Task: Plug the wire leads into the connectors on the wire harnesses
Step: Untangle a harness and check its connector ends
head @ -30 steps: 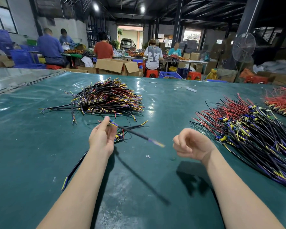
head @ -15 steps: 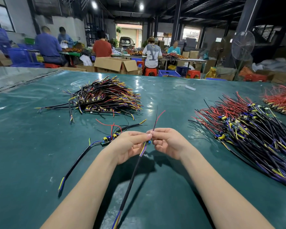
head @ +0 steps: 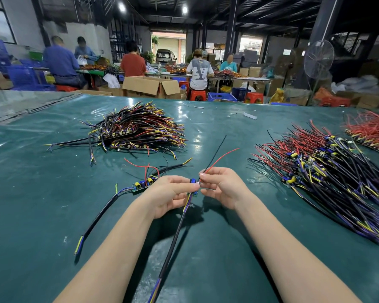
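- The left hand pinches a small blue-topped board between thumb and fingertips. The board sits at the end of a black cable that trails back over the worktop towards the person.
- The right hand pinches a red lead and a black lead just beside that board, with their free ends pointing up and away.
- Fingertips cover the joint, so it cannot be told whether either lead is already seated.
- The step looks like pushing the leads into the board. It is best done with the left hand holding the board rigid by its edges and the right gripping each lead close to its tip so it does not buckle.
- Each lead should go in straight, one at a time and in the right slot for its colour, followed by a light tug to check it.
- A second harness lies on the worktop just left of the hands.
- A mixed pile lies further back on the left, a large red-and-black pile on the right, and a red pile at the far right.
- The worktop is covered in a glossy green sheet that reflects the ceiling lights.
- Beyond it is a dim workshop where seated people work at tables, with an open cardboard box and a standing fan.
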Action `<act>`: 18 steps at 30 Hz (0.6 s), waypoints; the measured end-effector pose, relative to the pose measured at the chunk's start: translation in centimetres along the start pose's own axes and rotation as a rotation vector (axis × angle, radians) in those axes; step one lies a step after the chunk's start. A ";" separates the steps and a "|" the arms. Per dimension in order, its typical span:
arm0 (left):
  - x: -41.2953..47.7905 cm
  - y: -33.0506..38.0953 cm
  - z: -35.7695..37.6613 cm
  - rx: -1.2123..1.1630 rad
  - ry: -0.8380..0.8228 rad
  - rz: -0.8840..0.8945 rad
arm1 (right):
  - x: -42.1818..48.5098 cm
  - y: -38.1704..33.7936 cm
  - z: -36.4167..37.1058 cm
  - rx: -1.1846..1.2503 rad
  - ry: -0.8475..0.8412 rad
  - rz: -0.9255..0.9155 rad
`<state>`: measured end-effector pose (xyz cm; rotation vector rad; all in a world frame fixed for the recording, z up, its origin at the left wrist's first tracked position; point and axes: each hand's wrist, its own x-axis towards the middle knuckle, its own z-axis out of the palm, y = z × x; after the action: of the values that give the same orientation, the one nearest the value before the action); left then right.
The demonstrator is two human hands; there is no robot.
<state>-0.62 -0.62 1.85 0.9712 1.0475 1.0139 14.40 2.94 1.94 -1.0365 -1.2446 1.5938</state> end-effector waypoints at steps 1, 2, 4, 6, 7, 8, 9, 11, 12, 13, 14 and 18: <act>0.0 0.0 0.0 0.004 -0.001 -0.003 | 0.0 -0.1 -0.1 0.005 -0.014 0.004; 0.0 0.0 0.0 0.008 -0.003 -0.002 | -0.1 -0.1 -0.3 0.015 -0.036 0.011; -0.1 -0.1 0.0 0.012 -0.011 0.009 | -0.2 -0.3 -0.6 0.051 -0.105 0.043; -0.2 0.0 0.1 0.009 -0.023 0.028 | -0.4 -0.3 -0.7 0.076 -0.183 0.076; -0.2 0.0 0.1 0.007 -0.031 0.038 | -0.5 -0.3 -0.8 0.088 -0.212 0.088; -0.2 0.0 0.2 0.001 -0.039 0.047 | -0.5 -0.2 -0.8 0.105 -0.228 0.094; -0.2 0.0 0.2 -0.007 -0.044 0.054 | -0.5 -0.1 -0.8 0.130 -0.232 0.098; -0.1 0.0 0.3 -0.024 -0.049 0.063 | -0.4 0.0 -0.6 0.180 -0.215 0.098; -0.1 0.0 0.3 -0.030 -0.047 0.062 | -0.4 0.0 -0.4 0.192 -0.199 0.087; -0.1 0.0 0.2 -0.033 -0.042 0.058 | -0.4 0.1 -0.2 0.181 -0.176 0.067; 0.0 0.0 0.2 -0.032 -0.034 0.053 | -0.3 0.1 -0.1 0.146 -0.147 0.035; 0.1 0.3 -0.1 -0.038 -0.015 0.048 | -0.1 0.2 0.5 0.048 -0.074 -0.060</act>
<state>-0.76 -0.48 2.06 0.9757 0.9932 1.0613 13.96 2.63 1.80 -0.9096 -1.2687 1.6203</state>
